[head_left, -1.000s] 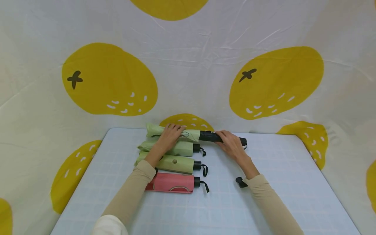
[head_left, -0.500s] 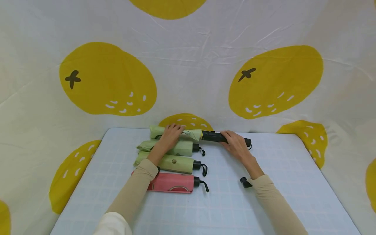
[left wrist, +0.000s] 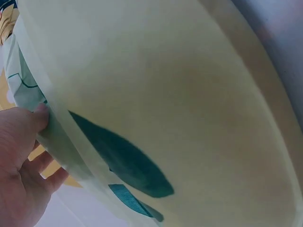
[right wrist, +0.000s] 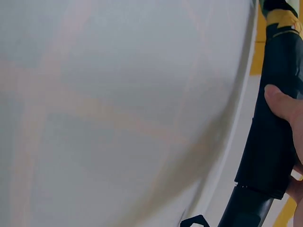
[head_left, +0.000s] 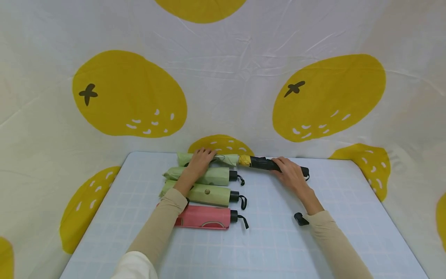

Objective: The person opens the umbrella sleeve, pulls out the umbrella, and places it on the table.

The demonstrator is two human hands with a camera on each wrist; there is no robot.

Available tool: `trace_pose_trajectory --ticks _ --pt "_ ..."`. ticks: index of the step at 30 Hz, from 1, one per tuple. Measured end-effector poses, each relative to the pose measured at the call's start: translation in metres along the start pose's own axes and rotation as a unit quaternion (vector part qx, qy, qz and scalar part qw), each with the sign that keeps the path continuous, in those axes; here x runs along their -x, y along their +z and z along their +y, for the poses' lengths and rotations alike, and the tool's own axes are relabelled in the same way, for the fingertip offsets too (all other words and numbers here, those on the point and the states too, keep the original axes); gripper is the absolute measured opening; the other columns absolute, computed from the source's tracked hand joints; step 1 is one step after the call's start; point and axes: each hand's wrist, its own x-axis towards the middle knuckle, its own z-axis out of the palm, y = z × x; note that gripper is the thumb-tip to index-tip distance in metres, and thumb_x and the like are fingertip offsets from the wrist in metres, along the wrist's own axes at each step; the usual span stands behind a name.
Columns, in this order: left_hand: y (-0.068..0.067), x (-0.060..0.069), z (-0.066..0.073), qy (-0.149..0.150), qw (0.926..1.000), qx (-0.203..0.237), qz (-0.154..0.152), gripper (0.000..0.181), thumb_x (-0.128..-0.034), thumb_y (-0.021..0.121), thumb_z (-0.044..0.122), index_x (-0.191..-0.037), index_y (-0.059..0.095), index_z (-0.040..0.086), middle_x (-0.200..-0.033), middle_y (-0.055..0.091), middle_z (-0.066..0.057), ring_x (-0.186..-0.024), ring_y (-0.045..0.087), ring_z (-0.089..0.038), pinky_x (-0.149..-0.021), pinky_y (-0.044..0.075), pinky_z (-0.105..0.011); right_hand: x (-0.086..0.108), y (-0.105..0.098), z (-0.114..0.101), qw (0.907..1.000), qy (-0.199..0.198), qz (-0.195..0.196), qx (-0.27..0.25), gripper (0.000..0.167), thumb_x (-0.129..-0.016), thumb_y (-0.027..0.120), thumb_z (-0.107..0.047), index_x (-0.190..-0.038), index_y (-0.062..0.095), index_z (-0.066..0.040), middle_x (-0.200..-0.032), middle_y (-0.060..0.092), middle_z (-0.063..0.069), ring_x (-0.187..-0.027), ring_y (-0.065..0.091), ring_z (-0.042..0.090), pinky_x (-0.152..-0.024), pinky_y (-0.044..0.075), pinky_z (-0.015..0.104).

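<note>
At the back of the table, my left hand [head_left: 199, 164] holds a pale green umbrella sleeve [head_left: 228, 159]. In the left wrist view its thumb and fingers pinch the sleeve cloth. Out of the sleeve's right end sticks a folded black umbrella [head_left: 262, 163] with a yellow band [head_left: 244, 160] beside the sleeve's mouth. My right hand [head_left: 290, 175] grips the black part near the handle end. The right wrist view shows the thumb [right wrist: 279, 101] lying along the black umbrella. How far the umbrella reaches inside the sleeve is hidden.
Nearer me lie two sleeved green umbrellas, one [head_left: 216, 176] behind the other [head_left: 210, 194], and a pink umbrella [head_left: 209, 216], their black handles pointing right. My left forearm crosses over them. A white curtain with yellow fruit print [head_left: 230, 89] hangs behind the table [head_left: 265, 248].
My right hand has moved to the right with the black umbrella, drawing more of it out of the sleeve; the yellow band has come into view. My left hand has stayed nearly in place.
</note>
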Motion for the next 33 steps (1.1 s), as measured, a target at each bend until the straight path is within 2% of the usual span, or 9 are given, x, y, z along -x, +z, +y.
trace_pose_trajectory --ticks 4,8,12,16,22,27,30,33 --pt "0.000 0.003 0.001 -0.003 1.0000 0.001 0.003 0.027 -0.1012 0.060 -0.003 -0.128 0.063 0.001 -0.119 0.065 -0.021 -0.107 0.060 -0.042 -0.092 0.052 -0.055 0.006 -0.001 0.007 1.0000 0.004 -0.007 0.005 0.043 -0.081 0.088 -0.011 -0.117 0.070 0.001 -0.107 0.070 0.017 -0.096 0.069 0.037 -0.081 0.057 0.052" --pt "-0.001 0.004 0.001 -0.009 0.9998 0.015 -0.006 0.021 -0.1029 0.062 0.009 -0.123 0.063 0.003 -0.114 0.064 -0.020 -0.103 0.060 -0.041 -0.087 0.053 -0.054 0.012 -0.003 0.014 0.9999 0.006 -0.008 0.007 0.043 -0.081 0.088 -0.011 -0.117 0.070 0.002 -0.106 0.070 0.017 -0.096 0.068 0.037 -0.081 0.057 0.053" --pt "-0.001 0.004 0.002 -0.007 0.9998 0.019 -0.004 0.024 -0.1021 0.064 0.019 -0.120 0.063 0.003 -0.106 0.063 -0.019 -0.097 0.061 -0.039 -0.083 0.053 -0.051 0.017 -0.005 0.021 0.9999 0.008 -0.007 0.005 0.044 -0.080 0.089 -0.011 -0.117 0.070 0.002 -0.107 0.070 0.018 -0.096 0.068 0.038 -0.082 0.057 0.054" --pt "-0.003 0.006 0.001 -0.002 0.9999 0.012 -0.003 0.022 -0.1008 0.066 0.012 -0.121 0.064 0.003 -0.106 0.063 -0.021 -0.097 0.062 -0.040 -0.083 0.054 -0.052 0.021 -0.007 0.027 0.9998 0.013 -0.012 0.009 0.045 -0.079 0.089 -0.011 -0.117 0.070 0.002 -0.106 0.070 0.017 -0.096 0.068 0.037 -0.081 0.057 0.053" --pt "-0.002 0.008 -0.004 -0.017 0.9995 -0.018 -0.021 0.029 -0.0979 0.067 -0.001 -0.126 0.065 0.003 -0.117 0.062 -0.022 -0.105 0.062 -0.041 -0.090 0.054 -0.052 0.027 -0.011 0.035 0.9997 0.016 -0.019 0.007 0.043 -0.080 0.088 -0.011 -0.117 0.069 0.001 -0.105 0.070 0.016 -0.095 0.068 0.036 -0.080 0.057 0.053" --pt "0.001 0.007 -0.008 -0.039 0.9973 -0.052 -0.035 0.030 -0.0998 0.063 -0.002 -0.129 0.062 0.004 -0.122 0.061 -0.023 -0.112 0.060 -0.042 -0.094 0.053 -0.053 0.031 -0.012 0.040 0.9995 0.027 -0.018 -0.002 0.043 -0.080 0.088 -0.009 -0.117 0.069 0.001 -0.105 0.070 0.017 -0.095 0.068 0.037 -0.081 0.056 0.054" --pt "0.003 0.007 -0.009 -0.047 0.9971 -0.050 -0.031 0.030 -0.0994 0.064 -0.001 -0.129 0.062 0.004 -0.122 0.061 -0.024 -0.113 0.059 -0.043 -0.095 0.052 -0.054 0.032 -0.013 0.044 0.9990 0.037 -0.022 -0.010 0.042 -0.080 0.088 -0.008 -0.117 0.069 0.001 -0.106 0.070 0.017 -0.096 0.068 0.038 -0.082 0.056 0.055" --pt "0.004 0.007 -0.009 -0.047 0.9980 -0.037 -0.020 0.027 -0.1009 0.064 0.006 -0.128 0.064 0.004 -0.119 0.062 -0.024 -0.110 0.060 -0.043 -0.092 0.052 -0.054 0.034 -0.013 0.048 0.9982 0.048 -0.027 -0.021 0.043 -0.080 0.088 -0.007 -0.118 0.069 0.001 -0.107 0.070 0.016 -0.098 0.068 0.038 -0.083 0.055 0.055"
